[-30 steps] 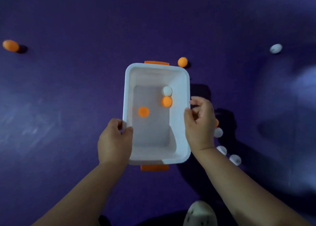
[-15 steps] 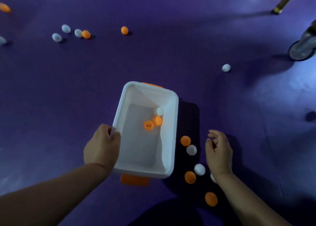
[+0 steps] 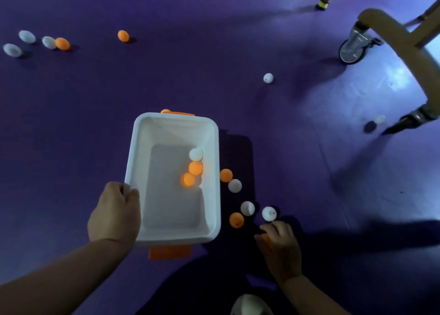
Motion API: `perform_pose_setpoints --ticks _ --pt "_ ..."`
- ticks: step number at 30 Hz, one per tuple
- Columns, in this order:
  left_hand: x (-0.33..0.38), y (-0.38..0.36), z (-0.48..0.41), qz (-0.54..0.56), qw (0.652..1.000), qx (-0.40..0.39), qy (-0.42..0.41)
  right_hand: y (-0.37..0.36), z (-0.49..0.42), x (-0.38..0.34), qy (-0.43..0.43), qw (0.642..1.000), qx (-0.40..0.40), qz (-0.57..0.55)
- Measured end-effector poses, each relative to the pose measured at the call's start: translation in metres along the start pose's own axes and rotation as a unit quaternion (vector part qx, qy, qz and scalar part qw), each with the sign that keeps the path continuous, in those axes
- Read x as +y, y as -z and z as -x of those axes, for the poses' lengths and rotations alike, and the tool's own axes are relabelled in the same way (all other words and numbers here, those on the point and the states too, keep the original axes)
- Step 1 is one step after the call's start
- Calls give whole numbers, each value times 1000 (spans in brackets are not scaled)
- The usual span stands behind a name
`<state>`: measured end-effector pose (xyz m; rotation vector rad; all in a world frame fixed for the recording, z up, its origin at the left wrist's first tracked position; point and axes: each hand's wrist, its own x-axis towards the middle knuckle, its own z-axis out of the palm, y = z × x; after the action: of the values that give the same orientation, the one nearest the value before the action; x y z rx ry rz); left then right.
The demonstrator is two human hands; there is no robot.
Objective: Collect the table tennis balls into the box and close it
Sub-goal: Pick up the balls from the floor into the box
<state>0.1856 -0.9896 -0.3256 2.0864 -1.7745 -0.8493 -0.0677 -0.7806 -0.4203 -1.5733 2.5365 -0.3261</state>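
While the left hand (image 3: 114,213) clamps the box (image 3: 176,237) by its left rim, thumb hooked over the edge, the right hand (image 3: 279,248) is down on the floor (image 3: 71,124). Its fingers (image 3: 273,227) are curled round the nearest orange ball (image 3: 265,239). Only a sliver of orange shows under the knuckles, but it looks like a grip to me, not a hover.

Now here's what matters: the box lies to the left of that hand and a little ahead of it. It's open at the top, long axis running straight away from the person, so the near right corner is the closest way in. A short lift and a swing left over the right wall should do it, I'd say.

Three are already inside: a white ball (image 3: 196,154) and two orange ones (image 3: 195,168), bunched against that same right wall. Between hand and box there's a loose string on the floor. The printed white ball (image 3: 269,213) sits just beyond those fingers, and a plain orange ball (image 3: 236,219) lies closer to the box.

All right-hand work by my reckoning, since the left is occupied and on the far side. Further off there's a far-left cluster (image 3: 62,43) and a lone white ball (image 3: 268,78) out ahead. No lid in sight, so closing looks a long way off.
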Motion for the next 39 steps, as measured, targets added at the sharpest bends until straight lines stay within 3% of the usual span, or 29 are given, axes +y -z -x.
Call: perform_pose_setpoints --ticks 4,7,10,13,17,20,25,28,31,34,37,39 --pt "2 -2 3 15 1000 0 10 -8 14 -2 -44 997 -66 -18" --pt "2 -3 4 20 1000 -3 17 2 6 -15 -60 992 11 -110" --pt "0 -3 5 17 999 -10 26 27 -23 -50 -93 958 64 -264" --pt "-1 0 0 13 999 -27 43 48 -51 -98 -6 939 87 -332" --pt "0 6 -2 19 998 -47 38 54 -72 -138 70 917 34 -391" --pt "3 10 -3 11 998 -39 38 53 -82 -133 44 915 78 -393" --pt "6 10 -5 13 996 -57 72 46 -84 -67 -136 926 121 -330" --pt "13 4 -1 -22 1000 -20 -2 36 -76 -25 -197 938 124 -256" --pt "25 -7 7 -86 990 24 -111 26 -65 -3 -179 963 80 -187" --pt "35 -24 17 -116 967 38 -223 15 -54 9 -114 986 -14 -122" --pt "44 -35 24 -118 960 22 -251 4 -46 19 -80 991 -97 -51" --pt "47 -39 22 -103 967 10 -234 6 -49 16 -118 987 -75 -74"
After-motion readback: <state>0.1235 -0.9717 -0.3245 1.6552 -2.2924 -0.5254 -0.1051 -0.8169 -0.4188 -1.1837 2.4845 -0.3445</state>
